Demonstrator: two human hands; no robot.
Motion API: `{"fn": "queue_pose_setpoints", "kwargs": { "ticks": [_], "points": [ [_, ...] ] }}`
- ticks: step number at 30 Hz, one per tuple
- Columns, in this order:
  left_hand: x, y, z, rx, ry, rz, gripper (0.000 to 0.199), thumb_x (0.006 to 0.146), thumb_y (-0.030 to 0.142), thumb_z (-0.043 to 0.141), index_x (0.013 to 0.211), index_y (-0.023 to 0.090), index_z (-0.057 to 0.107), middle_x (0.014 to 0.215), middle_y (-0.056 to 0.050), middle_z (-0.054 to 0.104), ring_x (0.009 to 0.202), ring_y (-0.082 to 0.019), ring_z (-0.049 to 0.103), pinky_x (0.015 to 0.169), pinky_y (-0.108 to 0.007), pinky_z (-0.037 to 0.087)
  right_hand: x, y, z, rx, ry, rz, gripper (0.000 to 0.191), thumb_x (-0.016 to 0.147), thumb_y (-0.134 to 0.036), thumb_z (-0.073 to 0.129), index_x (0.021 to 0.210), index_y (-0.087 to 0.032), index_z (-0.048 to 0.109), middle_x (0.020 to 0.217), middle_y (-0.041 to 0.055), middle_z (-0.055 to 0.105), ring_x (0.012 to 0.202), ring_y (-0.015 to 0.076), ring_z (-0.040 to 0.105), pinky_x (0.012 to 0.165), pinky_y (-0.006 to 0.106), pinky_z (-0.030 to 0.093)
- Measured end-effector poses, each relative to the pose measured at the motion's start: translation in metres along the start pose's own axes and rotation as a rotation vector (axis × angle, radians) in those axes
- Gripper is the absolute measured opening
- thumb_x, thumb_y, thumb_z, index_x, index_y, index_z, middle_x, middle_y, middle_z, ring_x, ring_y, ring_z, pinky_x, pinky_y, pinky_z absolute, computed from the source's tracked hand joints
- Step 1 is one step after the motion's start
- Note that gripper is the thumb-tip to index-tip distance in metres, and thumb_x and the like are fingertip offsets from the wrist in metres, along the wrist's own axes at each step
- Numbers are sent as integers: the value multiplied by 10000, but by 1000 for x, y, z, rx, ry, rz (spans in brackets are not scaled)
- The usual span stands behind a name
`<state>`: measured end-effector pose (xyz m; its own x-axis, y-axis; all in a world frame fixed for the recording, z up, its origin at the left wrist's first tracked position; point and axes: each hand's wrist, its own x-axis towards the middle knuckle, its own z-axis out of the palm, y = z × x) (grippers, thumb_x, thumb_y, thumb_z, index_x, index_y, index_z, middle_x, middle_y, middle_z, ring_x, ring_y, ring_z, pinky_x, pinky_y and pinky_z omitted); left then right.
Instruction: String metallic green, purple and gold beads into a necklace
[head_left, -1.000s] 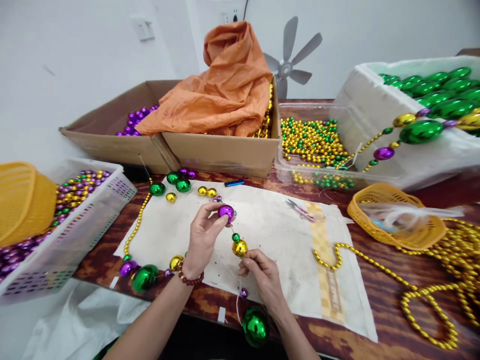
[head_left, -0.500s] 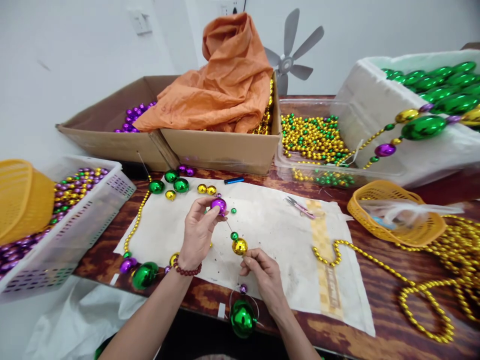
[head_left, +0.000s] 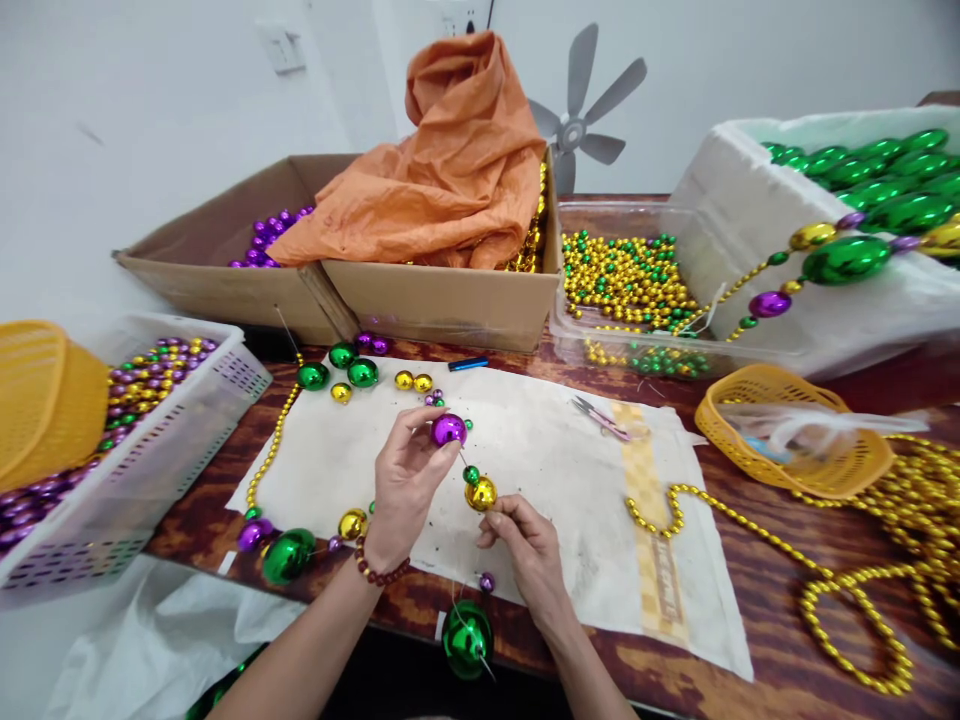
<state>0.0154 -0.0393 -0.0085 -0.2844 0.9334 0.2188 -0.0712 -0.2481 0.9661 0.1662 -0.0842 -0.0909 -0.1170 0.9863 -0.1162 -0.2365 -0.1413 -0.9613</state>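
Now the left hand point(head_left: 405, 490) pinches the purple bead point(head_left: 448, 430) between thumb and fingertips, a little lower and nearer the gold bead point(head_left: 481, 493) than half a second ago, so the stretch of string between the two is shorter. The right hand point(head_left: 525, 550) has hardly moved: its fingers are pressed together on the thin string just below the gold bead, with a small green bead point(head_left: 470, 475) sitting above that. The big green ball point(head_left: 466, 640) hanging off the table edge has swung slightly left and lower. All of this is above the white cloth point(head_left: 540, 470) spread over the wooden table point(head_left: 780, 590).

To the left, a white slotted basket point(head_left: 150, 450) holds mixed purple, gold and green beads, with a yellow basket point(head_left: 45, 395) resting on its far end. Behind the cloth, a cardboard box point(head_left: 442, 300) holds purple beads on its left side and gold ones at its right edge, mostly hidden under an orange cloth point(head_left: 450, 170). A clear plastic tray point(head_left: 570, 330) beside it carries small gold and green beads. At far right, a white-lined bin point(head_left: 750, 210) is full of large green oval beads, and a finished strand point(head_left: 810, 260) drapes over its side. A shallow yellow basket point(head_left: 795, 440) near it holds crumpled clear plastic. Gold bead chains point(head_left: 862, 580) lie loose on the table.
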Motion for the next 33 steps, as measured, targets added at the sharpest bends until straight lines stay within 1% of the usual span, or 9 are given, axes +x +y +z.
{"fn": "queue_pose_setpoints", "kwargs": {
  "ticks": [2, 5, 10, 12, 15, 19, 26, 29, 33],
  "points": [
    [0, 0, 0, 2, 4, 6, 281, 807, 247, 774, 1077, 229, 694, 1030, -40, 673, 888, -145, 653, 806, -256, 557, -1, 0, 1, 10, -14, -14, 220, 874, -381, 668, 768, -188, 660, 652, 1, 676, 563, 149, 665, 607, 265, 550],
    [2, -2, 0, -48, 11, -25, 273, 811, 251, 771, 1068, 226, 683, 981, -35, 690, 868, -144, 654, 790, -261, 556, -2, 1, 2, 23, -19, -25, 209, 876, -377, 669, 785, -189, 667, 658, 3, 679, 559, 152, 667, 600, 267, 551],
    [2, -5, -3, -98, 11, -80, 262, 804, 236, 779, 1049, 226, 687, 981, -30, 705, 870, -139, 659, 781, -251, 550, -2, 4, 0, -10, 68, -38, 188, 870, -351, 664, 781, -186, 669, 652, -4, 669, 549, 142, 664, 596, 253, 533],
    [3, -6, -4, -129, 18, -99, 261, 798, 236, 785, 1038, 225, 682, 958, -22, 702, 853, -131, 653, 767, -244, 548, -2, 4, 1, -22, 77, -38, 183, 872, -340, 659, 778, -184, 669, 650, -7, 665, 552, 136, 662, 604, 247, 526],
    [7, -8, -4, -147, 41, -141, 268, 776, 248, 800, 1007, 212, 670, 930, -17, 693, 815, -123, 639, 722, -236, 542, -1, 2, 3, -10, 50, -29, 175, 871, -333, 657, 784, -182, 669, 660, -7, 667, 548, 133, 657, 605, 247, 524],
    [13, -9, -4, -163, 44, -204, 276, 757, 286, 806, 972, 196, 658, 923, -25, 685, 810, -141, 644, 673, -243, 530, -1, 1, 4, 1, 9, -21, 172, 870, -326, 651, 777, -181, 665, 654, -5, 667, 549, 137, 653, 604, 252, 528],
    [18, -14, -5, -195, 93, -171, 311, 704, 269, 843, 949, 201, 664, 922, -15, 680, 797, -122, 628, 650, -213, 505, -6, 4, -1, -20, 45, -5, 179, 862, -335, 647, 768, -184, 665, 646, -1, 665, 553, 142, 651, 587, 249, 513],
    [15, -16, -4, -187, 73, -160, 296, 728, 256, 831, 968, 206, 664, 919, -12, 684, 810, -117, 629, 680, -210, 510, -6, 4, -1, -33, 71, 0, 190, 860, -347, 651, 765, -182, 663, 648, 3, 666, 559, 148, 650, 589, 255, 511],
    [9, -16, -2, -144, 52, -130, 282, 760, 238, 815, 996, 212, 664, 910, -4, 687, 811, -102, 625, 727, -208, 517, -4, 4, -1, -33, 51, -12, 184, 862, -339, 650, 773, -179, 668, 652, 3, 668, 551, 146, 651, 600, 261, 516]
  ]
}}
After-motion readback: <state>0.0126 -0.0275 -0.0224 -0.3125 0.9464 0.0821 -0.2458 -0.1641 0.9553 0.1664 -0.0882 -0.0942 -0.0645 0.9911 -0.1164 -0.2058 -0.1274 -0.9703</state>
